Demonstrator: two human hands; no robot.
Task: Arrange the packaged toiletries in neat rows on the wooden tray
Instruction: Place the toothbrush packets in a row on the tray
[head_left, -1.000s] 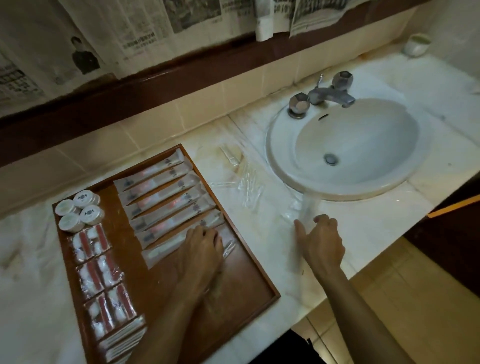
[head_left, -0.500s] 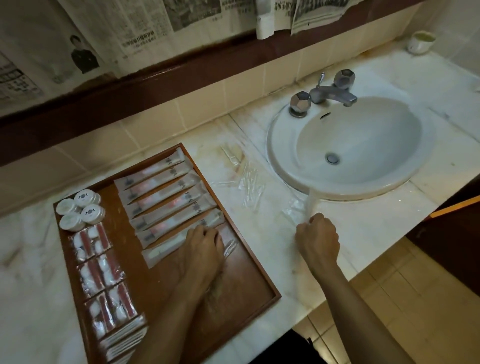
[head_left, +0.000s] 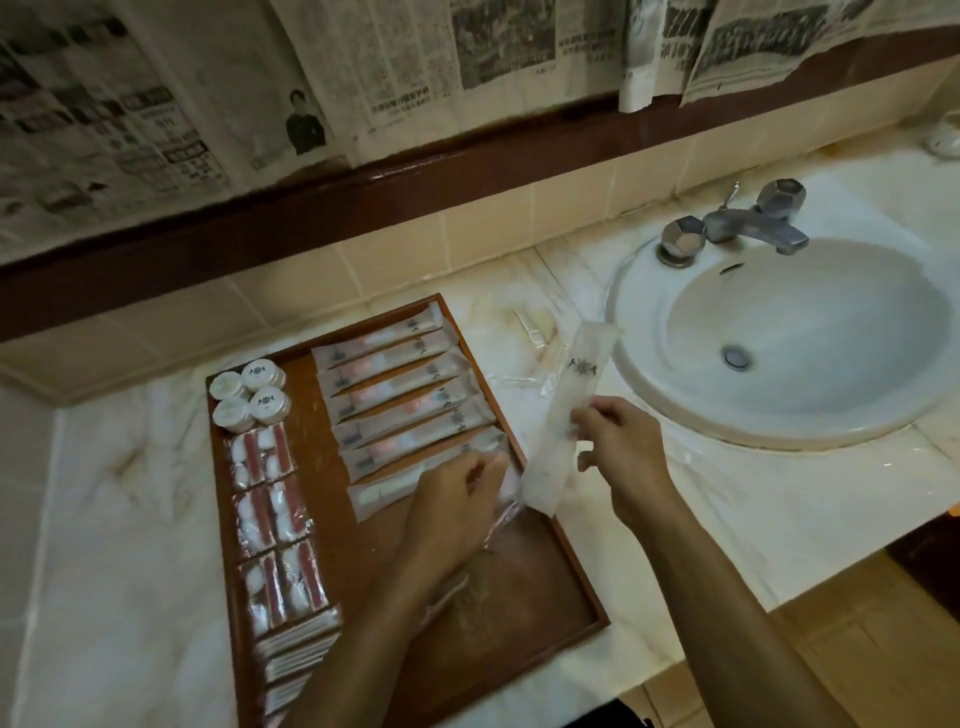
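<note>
A long translucent packet is held up in the right hand, pinched between thumb and curled fingers near its middle, so that grip is closed on the sachet. The packet is tilted, its upper end with a dark printed emblem pointing toward the sink, its lower end hanging just above the right rim of the wooden tray.

On the tray, the left hand is laid over the near end of the row of long packets; its fingers are bent down onto the nearest, clear-wrapped packet. Whether that grip is pinching the wrapper or only pressing it cannot be told.

The row is made up of several pale sachets lying side by side, slanted, along the tray's far right portion. At the tray's far left corner four small round white containers are clustered together. Below them a column of red-and-white packets is set along the left side, and flat white packets are stacked at the near left end.

The tray is resting on the marbled counter. Loose clear wrappers are seen on the counter between tray and sink. A metal faucet is mounted behind the basin, and newspaper sheets are hung above the tiled backsplash.
</note>
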